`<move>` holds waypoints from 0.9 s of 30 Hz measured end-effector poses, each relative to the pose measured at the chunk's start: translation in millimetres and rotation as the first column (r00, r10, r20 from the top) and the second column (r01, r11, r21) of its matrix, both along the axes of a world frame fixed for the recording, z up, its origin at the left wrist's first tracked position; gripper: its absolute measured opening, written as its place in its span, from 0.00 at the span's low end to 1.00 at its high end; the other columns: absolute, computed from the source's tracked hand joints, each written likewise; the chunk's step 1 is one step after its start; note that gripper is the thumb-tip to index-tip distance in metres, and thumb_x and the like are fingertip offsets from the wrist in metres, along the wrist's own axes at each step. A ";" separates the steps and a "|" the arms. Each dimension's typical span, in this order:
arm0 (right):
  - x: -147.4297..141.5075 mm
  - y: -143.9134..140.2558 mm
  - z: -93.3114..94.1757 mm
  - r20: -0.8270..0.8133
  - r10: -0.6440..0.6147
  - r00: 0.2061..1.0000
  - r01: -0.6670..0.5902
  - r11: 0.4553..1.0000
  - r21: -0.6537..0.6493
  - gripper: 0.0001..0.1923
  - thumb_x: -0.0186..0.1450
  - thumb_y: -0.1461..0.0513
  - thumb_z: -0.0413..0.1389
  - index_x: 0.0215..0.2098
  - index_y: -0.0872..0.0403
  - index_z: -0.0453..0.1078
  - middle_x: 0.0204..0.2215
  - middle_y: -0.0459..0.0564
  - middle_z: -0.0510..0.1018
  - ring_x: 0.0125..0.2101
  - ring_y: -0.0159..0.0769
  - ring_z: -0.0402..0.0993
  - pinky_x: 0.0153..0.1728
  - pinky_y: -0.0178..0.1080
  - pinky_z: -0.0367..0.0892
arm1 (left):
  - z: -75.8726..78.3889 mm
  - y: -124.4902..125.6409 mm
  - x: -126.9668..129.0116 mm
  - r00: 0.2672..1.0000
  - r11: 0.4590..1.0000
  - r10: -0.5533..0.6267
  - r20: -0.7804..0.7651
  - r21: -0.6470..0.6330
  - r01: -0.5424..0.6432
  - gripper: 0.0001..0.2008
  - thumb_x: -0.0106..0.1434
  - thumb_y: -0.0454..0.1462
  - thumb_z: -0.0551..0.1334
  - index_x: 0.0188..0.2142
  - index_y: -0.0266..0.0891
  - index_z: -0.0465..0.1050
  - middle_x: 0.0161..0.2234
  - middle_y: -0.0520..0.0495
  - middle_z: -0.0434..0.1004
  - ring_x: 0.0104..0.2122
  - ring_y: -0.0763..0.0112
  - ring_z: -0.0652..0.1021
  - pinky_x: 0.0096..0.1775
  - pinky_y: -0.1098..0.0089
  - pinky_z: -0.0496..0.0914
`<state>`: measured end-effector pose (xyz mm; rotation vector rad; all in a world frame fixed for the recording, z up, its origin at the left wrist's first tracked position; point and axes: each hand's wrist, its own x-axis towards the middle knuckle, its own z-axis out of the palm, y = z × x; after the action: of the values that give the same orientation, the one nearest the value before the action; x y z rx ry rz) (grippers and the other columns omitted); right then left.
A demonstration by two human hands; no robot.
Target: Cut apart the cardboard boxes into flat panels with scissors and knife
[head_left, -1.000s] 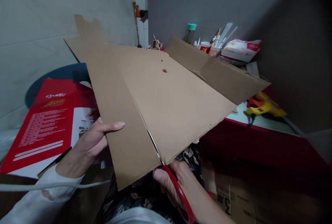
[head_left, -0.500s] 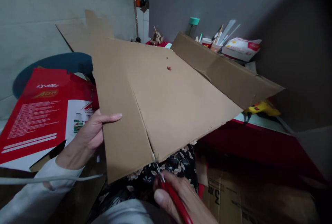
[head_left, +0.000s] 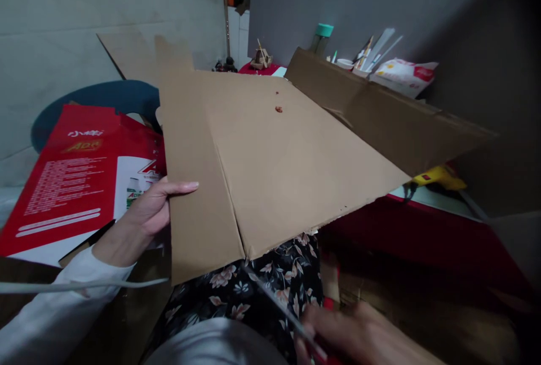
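A large flattened brown cardboard sheet [head_left: 270,156] is held out over my lap, with a crease running down to its near edge. My left hand [head_left: 154,207] grips the sheet's left edge, thumb on top. My right hand [head_left: 359,337] is low at the bottom right, blurred, and holds red-handled scissors [head_left: 279,308] whose blades point up toward the sheet's near edge without touching it. A raised flap [head_left: 380,111] of the same cardboard stands along the right side.
A red and white printed box [head_left: 71,179] lies at the left, over a blue round seat [head_left: 97,106]. A yellow glue gun [head_left: 435,176] rests on a red table at the right. Cups with pens, a teal-capped bottle [head_left: 322,38] and a bag sit behind.
The scissors came out of the cut in the cardboard's near edge. My right hand drew them back and down to the lower right, while the sheet lifted and shifted slightly away.
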<state>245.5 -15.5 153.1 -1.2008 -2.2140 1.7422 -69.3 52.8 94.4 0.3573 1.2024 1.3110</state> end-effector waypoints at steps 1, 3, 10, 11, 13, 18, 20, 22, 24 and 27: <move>-5.0 5.0 5.3 -0.051 -0.055 0.997 0.052 0.997 -0.058 0.17 0.68 0.46 0.54 0.33 0.47 0.76 0.23 0.51 0.75 0.22 0.37 0.70 0.20 0.37 0.62 | -0.5 0.8 -0.8 1.000 1.000 0.005 0.006 -0.004 -0.005 0.19 0.45 0.24 0.72 0.40 0.30 0.80 0.32 0.43 0.85 0.27 0.64 0.84 0.32 0.69 0.82; -17.9 15.1 9.5 -0.109 -0.174 0.979 0.155 0.975 -0.159 0.26 0.69 0.39 0.49 0.36 0.49 0.72 0.25 0.50 0.75 0.20 0.34 0.68 0.18 0.35 0.62 | -0.7 1.3 -1.7 1.000 1.000 0.009 0.011 -0.014 -0.009 0.19 0.47 0.24 0.72 0.41 0.30 0.80 0.32 0.43 0.85 0.27 0.65 0.84 0.32 0.70 0.82; -42.8 33.4 -22.6 -0.211 -0.218 0.953 0.117 0.905 -0.410 0.27 0.71 0.39 0.48 0.41 0.54 0.66 0.26 0.44 0.72 0.18 0.25 0.65 0.16 0.26 0.61 | -7.2 -27.9 6.8 0.985 0.996 0.015 0.171 -0.092 0.001 0.20 0.58 0.33 0.69 0.51 0.32 0.76 0.42 0.39 0.85 0.42 0.53 0.85 0.45 0.59 0.82; -42.9 33.6 -23.8 -0.205 -0.196 0.959 0.098 0.908 -0.407 0.27 0.71 0.39 0.48 0.38 0.54 0.66 0.25 0.44 0.72 0.18 0.24 0.65 0.16 0.26 0.60 | -7.0 -33.5 9.7 0.985 0.994 -0.024 0.172 -0.106 0.042 0.23 0.57 0.33 0.70 0.53 0.34 0.75 0.44 0.39 0.84 0.45 0.52 0.84 0.45 0.59 0.82; -43.0 34.6 -20.5 -0.177 -0.143 0.974 0.061 0.914 -0.401 0.29 0.71 0.38 0.47 0.33 0.54 0.64 0.22 0.43 0.70 0.17 0.24 0.65 0.15 0.25 0.59 | -3.4 -41.2 15.0 0.991 0.990 -0.069 0.113 -0.113 0.082 0.28 0.54 0.33 0.74 0.55 0.38 0.75 0.48 0.39 0.83 0.47 0.51 0.83 0.45 0.60 0.82; -43.7 41.6 -6.0 -0.131 -0.097 0.987 0.027 0.890 -0.456 0.28 0.71 0.38 0.47 0.37 0.54 0.64 0.24 0.42 0.71 0.17 0.23 0.65 0.16 0.26 0.61 | 7.6 -42.5 17.9 1.000 0.987 -0.008 0.025 -0.158 0.012 0.28 0.50 0.33 0.75 0.52 0.40 0.78 0.48 0.38 0.83 0.44 0.49 0.84 0.40 0.60 0.83; -42.9 43.6 -6.9 -0.144 -0.101 0.984 0.018 0.871 -0.491 0.27 0.72 0.39 0.47 0.40 0.54 0.65 0.25 0.43 0.72 0.17 0.23 0.65 0.17 0.26 0.63 | 5.5 -41.7 16.4 0.997 0.978 -0.031 0.073 -0.205 0.046 0.25 0.50 0.35 0.75 0.49 0.39 0.79 0.46 0.37 0.84 0.43 0.47 0.84 0.39 0.58 0.83; -41.7 44.5 -11.2 -0.148 -0.117 0.982 0.027 0.863 -0.505 0.28 0.72 0.39 0.46 0.40 0.55 0.66 0.25 0.43 0.72 0.17 0.23 0.66 0.17 0.26 0.63 | 0.9 -41.8 15.5 0.990 0.965 -0.052 0.129 -0.247 0.083 0.23 0.50 0.36 0.75 0.47 0.38 0.80 0.44 0.37 0.84 0.42 0.46 0.85 0.39 0.56 0.83; -40.6 44.2 -16.1 -0.160 -0.121 0.980 0.024 0.864 -0.503 0.29 0.72 0.39 0.46 0.41 0.55 0.67 0.26 0.44 0.72 0.18 0.23 0.66 0.17 0.26 0.64 | -3.0 -42.2 16.0 0.987 0.959 -0.042 0.154 -0.270 0.083 0.20 0.52 0.37 0.74 0.45 0.38 0.80 0.42 0.37 0.85 0.42 0.46 0.85 0.41 0.55 0.83; -39.6 41.1 -20.0 -0.175 -0.116 0.978 0.014 0.867 -0.498 0.30 0.71 0.38 0.47 0.41 0.56 0.67 0.25 0.44 0.72 0.18 0.24 0.66 0.17 0.27 0.64 | -3.6 -41.9 18.1 0.989 0.958 -0.011 0.148 -0.283 0.053 0.17 0.54 0.37 0.72 0.44 0.39 0.80 0.40 0.37 0.85 0.41 0.47 0.85 0.42 0.53 0.82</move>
<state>205.9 25.6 133.2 -1.0920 -1.6400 2.3706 -51.2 10.9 90.8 0.0702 1.2368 1.0950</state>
